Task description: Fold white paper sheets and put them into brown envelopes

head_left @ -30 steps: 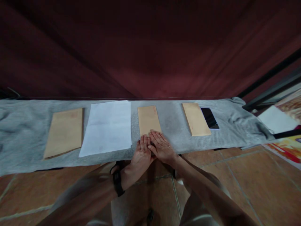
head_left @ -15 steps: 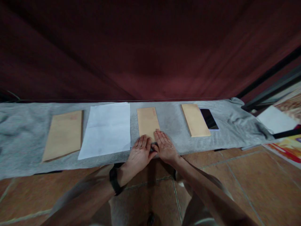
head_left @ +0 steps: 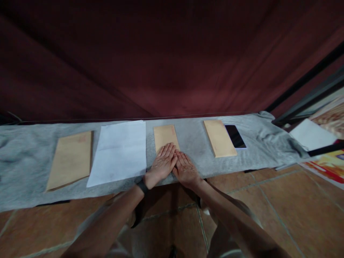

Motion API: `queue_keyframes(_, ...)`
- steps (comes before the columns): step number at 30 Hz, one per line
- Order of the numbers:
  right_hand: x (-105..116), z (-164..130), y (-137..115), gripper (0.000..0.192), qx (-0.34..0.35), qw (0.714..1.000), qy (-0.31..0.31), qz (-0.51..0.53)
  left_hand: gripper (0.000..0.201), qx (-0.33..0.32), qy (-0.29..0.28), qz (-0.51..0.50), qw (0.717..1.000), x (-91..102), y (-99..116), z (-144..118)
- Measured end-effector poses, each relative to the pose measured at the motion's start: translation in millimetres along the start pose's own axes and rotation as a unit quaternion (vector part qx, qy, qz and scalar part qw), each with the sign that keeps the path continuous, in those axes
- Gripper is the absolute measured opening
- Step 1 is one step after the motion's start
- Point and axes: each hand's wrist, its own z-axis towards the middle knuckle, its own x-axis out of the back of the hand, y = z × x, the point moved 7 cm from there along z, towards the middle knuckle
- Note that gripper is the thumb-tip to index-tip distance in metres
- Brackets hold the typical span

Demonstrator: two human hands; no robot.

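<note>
A brown paper envelope with small red print lies flat on the grey cloth in front of me. My left hand rests flat on its near part, fingers stretched forward and held side by side. Beside it, my right hand lies flat over the envelope's near right corner, its fingers also stretched out. The two hands touch at the thumbs and index fingers. Both palms cover the envelope's near end, so that edge is hidden. Left of the envelope are white paper sheets.
A stack of brown envelopes lies to the right, with a dark-screened phone against it. More large brown envelopes lie at the left. The grey cloth covers a narrow surface before a dark red curtain.
My left hand has slid forward, farther up the envelope. My right hand has shifted slightly nearer to me and stays flat. The whole view has turned a little.
</note>
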Motion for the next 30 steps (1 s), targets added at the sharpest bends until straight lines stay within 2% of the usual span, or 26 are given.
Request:
queue_keyframes(6,-4,0,1,0.056,-0.002,1.0,-0.006,-0.001,0.058,0.022,-0.003,-0.007,1.0,-1.3,-9,26)
queue_keyframes(11,-2,0,0,0.054,0.002,1.0,0.024,-0.011,0.059,0.064,-0.038,-0.022,0.997,-5.3,-17,46)
queue_keyframes(15,1,0,-2,0.057,0.004,1.0,0.019,-0.019,0.059,0.098,-0.054,-0.043,0.993,-8.0,-24,60)
queue_keyframes(23,4,1,-3,0.061,0.01,1.0,0.016,-0.022,0.062,0.144,-0.024,-0.06,0.987,-10.9,-40,79)
queue_keyframes(30,3,2,-3,0.06,0.005,1.0,0.006,-0.018,0.064,0.189,0.005,-0.054,0.981,-10.2,-59,84)
